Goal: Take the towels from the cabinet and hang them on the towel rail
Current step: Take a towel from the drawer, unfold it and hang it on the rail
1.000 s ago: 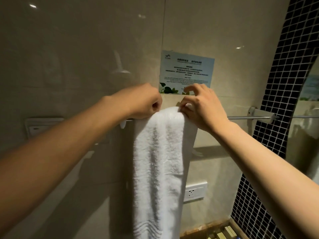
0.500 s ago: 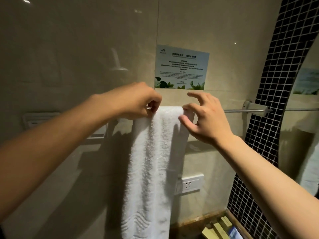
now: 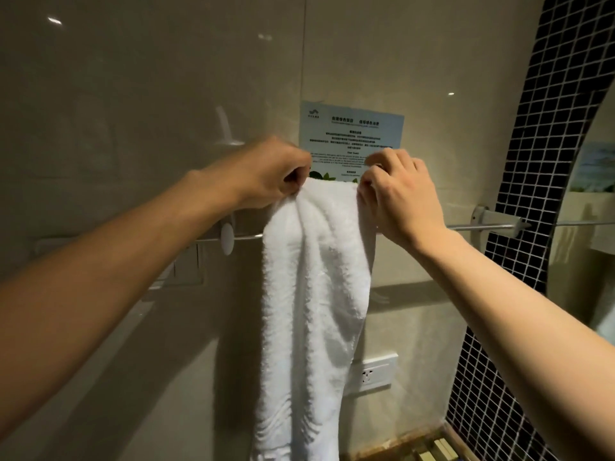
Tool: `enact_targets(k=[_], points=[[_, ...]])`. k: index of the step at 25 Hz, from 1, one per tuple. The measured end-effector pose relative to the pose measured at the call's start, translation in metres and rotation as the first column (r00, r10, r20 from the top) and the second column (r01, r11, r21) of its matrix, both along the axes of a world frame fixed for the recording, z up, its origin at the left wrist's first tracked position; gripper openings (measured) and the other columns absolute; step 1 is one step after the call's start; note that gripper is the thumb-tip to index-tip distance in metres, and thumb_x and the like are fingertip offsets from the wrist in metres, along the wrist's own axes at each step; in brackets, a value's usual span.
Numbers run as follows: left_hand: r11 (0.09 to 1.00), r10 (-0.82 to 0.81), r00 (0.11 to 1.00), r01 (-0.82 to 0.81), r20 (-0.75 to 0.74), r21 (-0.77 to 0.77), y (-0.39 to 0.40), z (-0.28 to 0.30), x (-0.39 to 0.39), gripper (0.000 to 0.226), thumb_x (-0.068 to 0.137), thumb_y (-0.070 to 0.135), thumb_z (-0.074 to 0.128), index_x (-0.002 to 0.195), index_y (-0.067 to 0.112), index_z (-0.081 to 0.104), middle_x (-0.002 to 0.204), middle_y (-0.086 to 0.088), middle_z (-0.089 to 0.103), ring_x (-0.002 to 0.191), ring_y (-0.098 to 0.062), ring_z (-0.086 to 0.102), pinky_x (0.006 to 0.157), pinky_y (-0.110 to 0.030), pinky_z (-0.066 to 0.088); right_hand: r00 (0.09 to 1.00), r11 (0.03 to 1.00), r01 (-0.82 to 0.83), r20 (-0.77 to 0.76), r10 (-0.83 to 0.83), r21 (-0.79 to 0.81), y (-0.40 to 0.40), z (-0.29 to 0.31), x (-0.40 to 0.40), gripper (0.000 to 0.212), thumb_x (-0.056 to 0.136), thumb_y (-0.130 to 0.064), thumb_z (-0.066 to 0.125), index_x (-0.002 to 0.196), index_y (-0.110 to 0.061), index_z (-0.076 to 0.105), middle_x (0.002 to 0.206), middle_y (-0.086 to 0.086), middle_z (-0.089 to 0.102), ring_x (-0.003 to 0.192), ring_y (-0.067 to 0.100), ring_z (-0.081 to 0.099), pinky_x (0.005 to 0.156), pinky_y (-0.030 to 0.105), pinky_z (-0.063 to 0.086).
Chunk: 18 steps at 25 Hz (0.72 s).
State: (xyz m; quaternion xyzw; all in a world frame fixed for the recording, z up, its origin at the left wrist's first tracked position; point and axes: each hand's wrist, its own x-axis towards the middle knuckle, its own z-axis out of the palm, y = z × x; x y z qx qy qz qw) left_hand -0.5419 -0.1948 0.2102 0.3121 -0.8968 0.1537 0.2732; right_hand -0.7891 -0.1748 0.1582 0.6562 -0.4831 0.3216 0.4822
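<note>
Towel (image 3: 316,294), white and thickly looped, hangs in a long bunched fold in front of the beige tiled wall (image 3: 149,94), its top edge lifted above the towel rail (image 3: 479,226) and its lower end running out of view at the bottom. The left hand (image 3: 266,174) is curled into a near fist at the towel's upper left corner, its fingers (image 3: 293,181) closed and pinching the cloth there. The right hand (image 3: 399,197) grips the upper right corner, its fingers (image 3: 369,181) bent over the edge and closed on the fabric. Both bare forearms reach in from the lower corners of the view. The rail is a thin metal bar running across the wall, held at the right by a pale bracket (image 3: 492,216) and showing a rounded white end piece (image 3: 227,237) at the left, just beside the towel; whether the cloth passes over the bar behind the hands cannot be told. A pale blue printed notice (image 3: 352,128) is stuck to the wall directly behind the hands. Below, a white wall socket (image 3: 376,372) sits just right of the hanging towel. A band of small black mosaic tiles (image 3: 549,161) curves down the right side, next to a mirror (image 3: 592,244).
</note>
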Motion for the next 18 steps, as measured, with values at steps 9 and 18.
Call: enact_targets(k=[9, 18], points=[[0.977, 0.13, 0.971, -0.16, 0.199, 0.142, 0.007, -0.013, 0.01, 0.011, 0.092, 0.021, 0.061, 0.093, 0.027, 0.071, 0.087, 0.009, 0.067, 0.081, -0.012, 0.062, 0.077, -0.04, 0.055, 0.973, 0.97, -0.203, 0.136, 0.185, 0.135, 0.008, -0.022, 0.015, 0.024, 0.09, -0.03, 0.061, 0.08, -0.013, 0.073, 0.115, 0.009, 0.067, 0.105, 0.031, 0.059, 0.082, 0.044, 0.046], [0.992, 0.019, 0.971, -0.049, 0.238, 0.12, 0.038, -0.038, 0.031, 0.041, 0.075, 0.04, 0.077, 0.103, 0.028, 0.049, 0.102, 0.009, 0.054, 0.092, -0.013, 0.053, 0.078, -0.036, 0.051, 0.992, 0.987, -0.116, -0.047, 0.121, 0.108, 0.051, -0.066, 0.015, 0.045, 0.078, -0.041, 0.077, 0.101, -0.006, 0.063, 0.136, 0.02, 0.055, 0.122, 0.036, 0.052, 0.096, 0.046, 0.041]])
